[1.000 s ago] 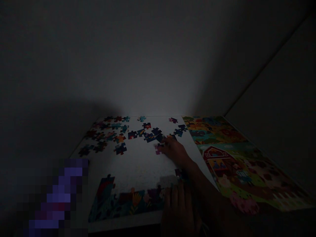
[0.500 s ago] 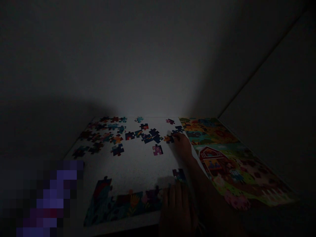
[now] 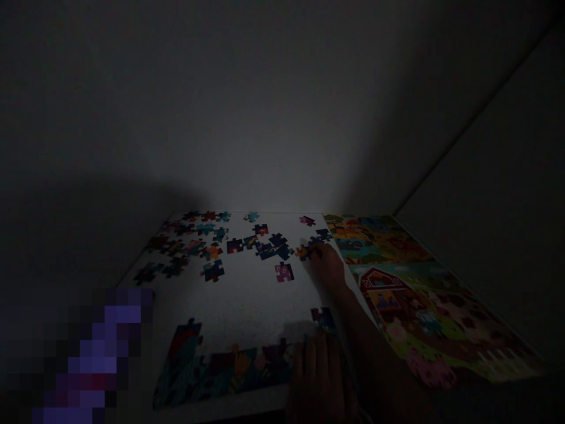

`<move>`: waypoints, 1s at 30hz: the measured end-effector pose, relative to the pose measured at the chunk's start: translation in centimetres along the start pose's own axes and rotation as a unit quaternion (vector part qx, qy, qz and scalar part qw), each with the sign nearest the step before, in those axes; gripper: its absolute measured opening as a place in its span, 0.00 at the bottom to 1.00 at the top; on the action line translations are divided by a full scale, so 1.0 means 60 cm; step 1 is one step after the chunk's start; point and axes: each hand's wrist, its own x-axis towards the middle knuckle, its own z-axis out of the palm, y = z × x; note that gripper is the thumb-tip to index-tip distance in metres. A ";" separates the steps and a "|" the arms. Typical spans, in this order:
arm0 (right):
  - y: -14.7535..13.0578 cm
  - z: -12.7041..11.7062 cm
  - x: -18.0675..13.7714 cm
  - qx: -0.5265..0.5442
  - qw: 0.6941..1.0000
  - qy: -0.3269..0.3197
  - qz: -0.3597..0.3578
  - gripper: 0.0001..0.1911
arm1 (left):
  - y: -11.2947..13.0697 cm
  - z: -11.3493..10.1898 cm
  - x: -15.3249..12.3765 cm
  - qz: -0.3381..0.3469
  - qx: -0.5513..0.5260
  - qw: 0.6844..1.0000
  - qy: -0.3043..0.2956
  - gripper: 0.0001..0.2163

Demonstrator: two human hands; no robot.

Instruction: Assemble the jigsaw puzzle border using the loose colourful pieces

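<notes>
The scene is very dark. On a white table point(image 3: 247, 300) lie several loose puzzle pieces point(image 3: 212, 247) and a joined strip of puzzle point(image 3: 229, 365) along the near edge. My right hand point(image 3: 329, 265) reaches to the far right of the loose pieces, its fingertips on an orange and blue piece point(image 3: 303, 252); whether it grips the piece is unclear. A pink piece point(image 3: 283, 271) lies alone to its left. My left hand point(image 3: 315, 377) rests flat, fingers together and stretched, on the right end of the joined strip.
A finished farm picture with a red barn point(image 3: 397, 294) lies on the table's right side. A wall stands close behind the table. A blurred purple patch point(image 3: 101, 353) sits at the lower left. A single blue piece point(image 3: 322, 317) lies near my left hand.
My right hand left the pink piece and moved right and farther away to the orange and blue piece. My left hand stayed on the strip.
</notes>
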 end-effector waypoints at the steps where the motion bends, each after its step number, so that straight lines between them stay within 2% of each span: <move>1: 0.000 0.000 0.000 0.002 1.000 -0.001 -0.003 0.15 | 0.001 0.001 0.000 -0.002 -0.002 1.000 0.000 0.18; 7: 0.001 0.000 -0.002 0.011 1.000 -0.001 -0.011 0.15 | 0.008 0.005 0.003 -0.030 -0.018 0.998 0.045 0.16; 18: 0.004 0.002 -0.003 0.019 1.000 -0.003 -0.019 0.14 | 0.015 0.034 -0.018 -0.054 -0.015 0.997 0.057 0.17; 30: 0.004 0.004 -0.004 0.023 1.000 0.004 -0.016 0.15 | 0.012 0.013 -0.002 -0.038 -0.006 0.998 0.048 0.16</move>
